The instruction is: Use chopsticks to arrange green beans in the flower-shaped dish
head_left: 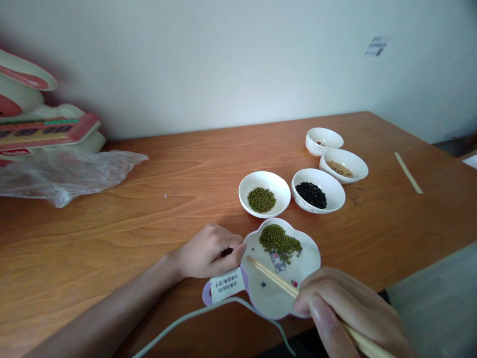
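In the head view, my left hand (pixel 214 251) has its fingers curled, with thumb and forefinger at the left rim of a white flower-shaped plate (pixel 272 306). A heap of mung beans (pixel 278 238) lies toward the plate's far side, over a printed cartoon figure. My right hand (pixel 346 308) is closed around wooden chopsticks (pixel 274 277), whose tips are close together over the plate's left part. I cannot make out a bean between them. Just beyond the plate stands a white bowl (pixel 244 191) of mung beans. The plate's purple handle (pixel 207 294) carries a white label.
Farther right are a bowl (pixel 337 196) of black beans, a bowl (pixel 359 166) of tan beans and a bowl (pixel 331 136) with a few brown pieces. A wooden stick (pixel 408 173) lies at right. A toy keyboard (pixel 48 132) and plastic bag (pixel 74 174) stand left. A cable (pixel 186 316) crosses in front.
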Demonstrator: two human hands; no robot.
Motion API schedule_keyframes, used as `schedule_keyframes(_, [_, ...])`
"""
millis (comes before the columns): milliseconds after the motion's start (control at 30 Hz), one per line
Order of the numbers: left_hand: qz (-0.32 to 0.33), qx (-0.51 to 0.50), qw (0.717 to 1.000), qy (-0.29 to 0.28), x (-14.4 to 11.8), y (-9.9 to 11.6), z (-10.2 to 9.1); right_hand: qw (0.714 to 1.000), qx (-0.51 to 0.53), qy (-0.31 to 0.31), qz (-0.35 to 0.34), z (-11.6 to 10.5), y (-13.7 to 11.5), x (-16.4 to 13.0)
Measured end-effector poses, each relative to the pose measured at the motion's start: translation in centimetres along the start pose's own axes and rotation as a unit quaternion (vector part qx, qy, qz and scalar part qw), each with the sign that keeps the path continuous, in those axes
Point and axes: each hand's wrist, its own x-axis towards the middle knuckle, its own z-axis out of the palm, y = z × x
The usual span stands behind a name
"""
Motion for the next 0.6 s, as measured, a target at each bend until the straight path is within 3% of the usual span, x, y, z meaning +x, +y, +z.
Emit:
schedule_keyframes(133, [0.004, -0.001, 1.000, 0.000, 0.1, 0.0, -0.1, 0.997, 0.012, -0.070, 0.026, -0.2, 0.7, -0.4])
schedule_keyframes(200, [0.006, 0.001, 1.000, 0.000, 0.1, 0.0, -0.1, 0.996, 0.032, -0.070, 0.052, -0.6, 0.8, -0.7])
schedule_keyframes(433, [0.004, 0.001, 1.000, -0.002, 0.0, 0.0, -0.1, 0.994, 0.058, 0.067, 0.062, -3.5, 3.9, -3.1])
schedule_keyframes(600, [-0.001, 0.002, 1.000, -0.004, 0.0, 0.0, -0.1, 0.996, 0.006, 0.070, 0.060, -4.6, 6.1, -4.4])
